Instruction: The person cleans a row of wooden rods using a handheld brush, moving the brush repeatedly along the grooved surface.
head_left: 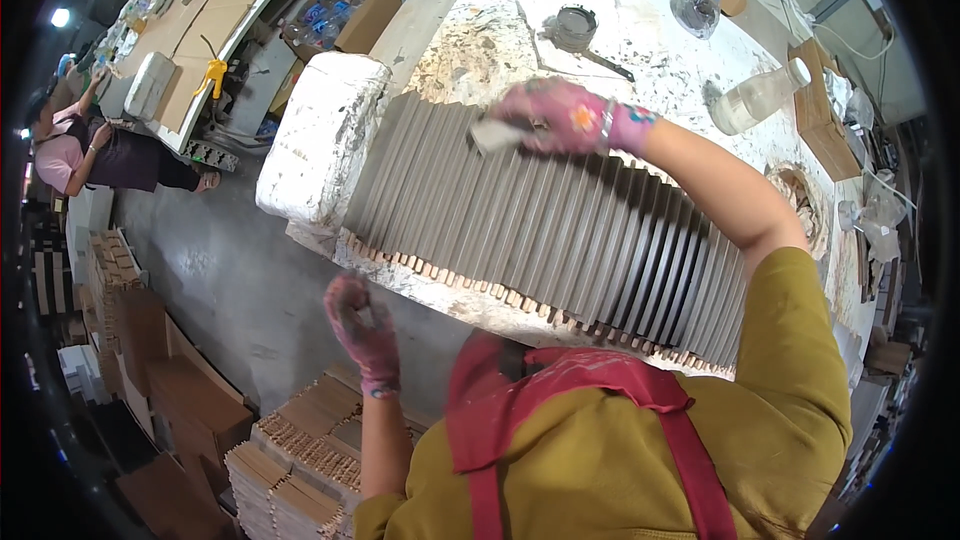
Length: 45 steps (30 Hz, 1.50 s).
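Observation:
My right hand [570,118], in a pink patterned glove, grips a pale grey pad [493,136] whose exact kind is blurred. It presses this against the upper left part of a row of grey-coated wooden strips [520,210]. The strips lie side by side across the table, bare wood showing at their near ends. My left hand [362,332], also gloved in pink, is off the table's near edge with its fingers curled; what they hold, if anything, is hidden. A white-wrapped block [325,140] stands against the strips' left end.
Beyond the strips are a dark round tub [574,28], a paint-smeared blade tool [608,65], a clear bottle [762,98] and a plastic jug [698,10]. Stacked wooden pieces [300,450] stand at lower left. Another person [110,145] works at a far-left bench.

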Available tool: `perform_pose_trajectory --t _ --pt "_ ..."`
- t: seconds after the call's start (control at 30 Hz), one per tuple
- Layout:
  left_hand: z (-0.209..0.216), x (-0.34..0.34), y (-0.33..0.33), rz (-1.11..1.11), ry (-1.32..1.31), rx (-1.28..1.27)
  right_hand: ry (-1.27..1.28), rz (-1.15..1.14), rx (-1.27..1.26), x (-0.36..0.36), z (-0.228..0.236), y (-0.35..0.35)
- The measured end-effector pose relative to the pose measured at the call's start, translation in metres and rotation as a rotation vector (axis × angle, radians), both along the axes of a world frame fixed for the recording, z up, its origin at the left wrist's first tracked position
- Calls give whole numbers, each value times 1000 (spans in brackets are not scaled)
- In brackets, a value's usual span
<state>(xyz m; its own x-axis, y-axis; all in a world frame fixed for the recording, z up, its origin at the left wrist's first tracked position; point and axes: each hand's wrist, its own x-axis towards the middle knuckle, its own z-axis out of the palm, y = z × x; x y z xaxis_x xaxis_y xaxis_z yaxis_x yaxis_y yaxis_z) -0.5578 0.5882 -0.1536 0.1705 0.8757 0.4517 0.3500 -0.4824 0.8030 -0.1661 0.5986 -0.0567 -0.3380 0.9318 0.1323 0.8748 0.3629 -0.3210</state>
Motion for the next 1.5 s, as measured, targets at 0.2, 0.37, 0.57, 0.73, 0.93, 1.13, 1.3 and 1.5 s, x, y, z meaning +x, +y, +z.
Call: perform_pose_trajectory --t 0.2,0.37,0.57,0.73,0.93,1.13,1.3,1.5 --pt "16 34 -51 -243 307 -44 200 135 -187 -33 17 -14" --pt "15 42 -41 -235 304 -142 -13 154 37 -79 -12 -15" --pt "-2 38 -40 -200 284 -192 77 309 -87 -95 -4 -14" --pt "-8 34 -37 -222 283 -101 -115 245 -81 -116 0 -14" --pt "0 37 -38 -241 167 -257 90 80 -147 -90 14 -3" --pt "-13 29 -33 -267 364 -138 -2 252 60 -98 -3 -20" --pt "-20 27 -35 -311 248 -259 -89 400 -30 -91 12 -55" --pt "-23 29 -37 -261 129 -436 -44 226 -111 -89 3 -37"
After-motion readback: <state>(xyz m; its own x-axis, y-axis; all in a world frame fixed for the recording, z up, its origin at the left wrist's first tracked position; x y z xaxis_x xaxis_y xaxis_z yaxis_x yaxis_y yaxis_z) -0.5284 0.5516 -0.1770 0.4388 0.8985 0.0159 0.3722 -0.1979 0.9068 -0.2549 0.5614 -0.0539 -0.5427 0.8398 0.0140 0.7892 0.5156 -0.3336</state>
